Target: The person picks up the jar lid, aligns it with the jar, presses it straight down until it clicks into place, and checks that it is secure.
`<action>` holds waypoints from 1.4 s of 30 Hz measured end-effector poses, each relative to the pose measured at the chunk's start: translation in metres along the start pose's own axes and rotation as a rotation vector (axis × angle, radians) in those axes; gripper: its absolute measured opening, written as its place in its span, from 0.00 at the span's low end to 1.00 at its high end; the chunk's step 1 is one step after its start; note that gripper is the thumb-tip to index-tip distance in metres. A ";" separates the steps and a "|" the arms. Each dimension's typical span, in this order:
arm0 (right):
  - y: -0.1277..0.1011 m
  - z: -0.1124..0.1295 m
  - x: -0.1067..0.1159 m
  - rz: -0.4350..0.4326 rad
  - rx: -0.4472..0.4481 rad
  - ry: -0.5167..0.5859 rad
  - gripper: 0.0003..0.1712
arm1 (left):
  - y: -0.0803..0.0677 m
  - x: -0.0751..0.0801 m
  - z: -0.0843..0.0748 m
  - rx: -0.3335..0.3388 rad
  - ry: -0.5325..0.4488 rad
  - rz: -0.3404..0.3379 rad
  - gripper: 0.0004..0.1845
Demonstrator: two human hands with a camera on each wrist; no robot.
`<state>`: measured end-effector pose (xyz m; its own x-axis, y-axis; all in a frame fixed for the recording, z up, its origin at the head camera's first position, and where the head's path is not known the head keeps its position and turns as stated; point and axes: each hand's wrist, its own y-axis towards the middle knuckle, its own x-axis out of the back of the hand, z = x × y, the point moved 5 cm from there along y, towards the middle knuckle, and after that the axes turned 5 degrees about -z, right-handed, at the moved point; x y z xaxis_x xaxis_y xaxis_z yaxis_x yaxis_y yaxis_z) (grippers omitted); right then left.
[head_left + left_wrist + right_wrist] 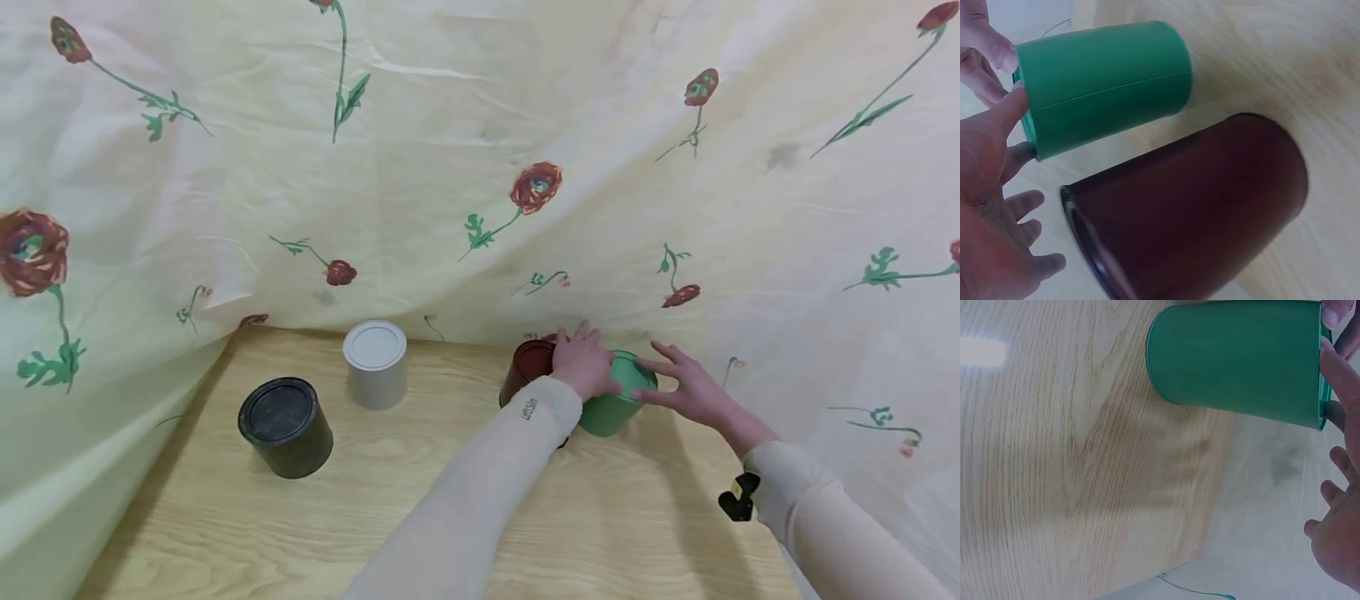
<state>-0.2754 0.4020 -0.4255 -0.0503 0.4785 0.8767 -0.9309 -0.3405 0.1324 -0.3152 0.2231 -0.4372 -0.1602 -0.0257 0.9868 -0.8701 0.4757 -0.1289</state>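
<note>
A green lidded can stands upright on the table. My left hand reaches in from its left, and my right hand from its right. Thumb and index finger of each hand grip the rim at the lid, while the other fingers spread free. The right wrist view shows the right thumb and index finger at the rim of the green can. Just left of it is a dark maroon can, partly behind my left hand in the head view; the left wrist view shows a gap between the two cans.
A white lidded can stands near the back of the wooden table, with a black can further left and nearer. Flower-patterned cloth hangs close behind the cans and along both sides of the table.
</note>
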 end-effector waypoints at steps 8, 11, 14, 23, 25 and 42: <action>0.013 0.011 0.007 0.046 0.023 -0.110 0.39 | -0.005 0.001 0.005 -0.041 0.064 -0.054 0.37; 0.016 0.012 0.010 0.077 -0.005 -0.146 0.38 | -0.008 0.005 0.007 -0.070 0.073 -0.072 0.38; 0.018 0.015 0.012 0.077 -0.016 -0.163 0.36 | -0.015 0.013 0.013 -0.093 0.061 -0.093 0.38; 0.023 0.033 0.023 0.051 -0.020 -0.260 0.38 | -0.045 0.049 0.062 -0.110 -0.006 -0.161 0.38; 0.023 0.039 0.024 0.059 -0.031 -0.270 0.38 | -0.052 0.054 0.077 -0.104 -0.012 -0.177 0.37; 0.024 0.084 -0.006 -0.044 -0.063 -0.230 0.42 | -0.129 0.048 0.189 0.073 -0.117 -0.220 0.40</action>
